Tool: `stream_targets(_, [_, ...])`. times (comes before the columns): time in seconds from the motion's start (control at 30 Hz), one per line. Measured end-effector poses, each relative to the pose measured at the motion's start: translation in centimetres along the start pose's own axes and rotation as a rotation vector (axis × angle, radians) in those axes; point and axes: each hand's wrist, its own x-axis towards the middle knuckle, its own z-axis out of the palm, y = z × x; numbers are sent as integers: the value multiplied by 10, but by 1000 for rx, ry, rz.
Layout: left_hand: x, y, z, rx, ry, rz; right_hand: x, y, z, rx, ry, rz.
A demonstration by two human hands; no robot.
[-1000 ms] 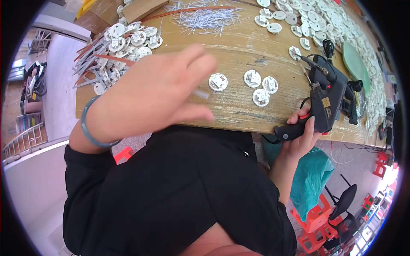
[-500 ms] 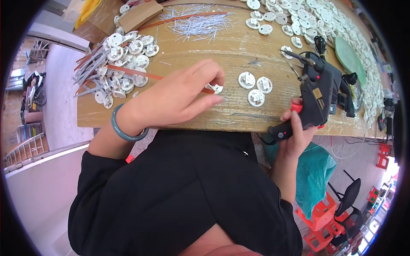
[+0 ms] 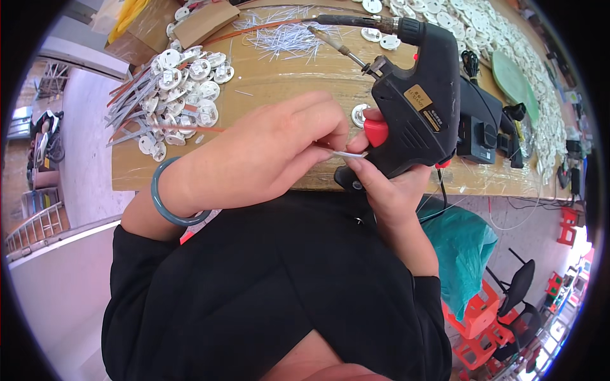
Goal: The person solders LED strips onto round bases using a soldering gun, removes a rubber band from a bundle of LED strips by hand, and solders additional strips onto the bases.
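Observation:
My left hand (image 3: 267,143) pinches a small white round plastic part (image 3: 348,154), seen nearly edge-on, at the near edge of the table. In my right hand (image 3: 397,190) is a black soldering gun (image 3: 416,105) with a red trigger (image 3: 376,134), raised above the tabletop. The right thumb tip meets the far side of the white part. The gun's soldering tip (image 3: 327,41) and a thin guide tube point away to the far left. One loose white disc (image 3: 359,115) shows beside the trigger; the gun and hand hide what lies behind them.
On the left lies a heap of white discs with flat strips (image 3: 181,86). Thin white sticks (image 3: 279,41) are scattered at the back. Many more discs (image 3: 476,32) cover the far right, near a green plate (image 3: 513,82) and a black box (image 3: 478,136). A teal bag (image 3: 460,254) hangs below.
The soldering gun has risen and swung left with my right hand. My hands have come together, and the pinched white part is now tilted edge-on between them.

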Motion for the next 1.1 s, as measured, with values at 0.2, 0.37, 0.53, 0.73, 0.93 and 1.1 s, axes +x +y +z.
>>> stream_targets(0.2, [-4, -5, 13, -158, -31, -183, 0, 0, 2, -5, 28, 67])
stream_targets(0.37, [-11, -19, 25, -350, 12, -304, -1, 4, 5, 14, 69, 132])
stream_targets(0.53, [-18, -29, 31, -579, 71, -456, -4, 14, 7, 77, 75, 195])
stream_targets(0.73, [-24, -56, 36, -397, 160, -372, -9, 20, 4, 56, 149, 269])
stream_targets(0.93, [-22, -74, 51, 30, 336, -316, -53, 12, -37, -30, 211, 275])
stream_targets(1.1, [-22, -85, 58, 83, 324, -294, -79, 17, -53, -255, 182, 271])
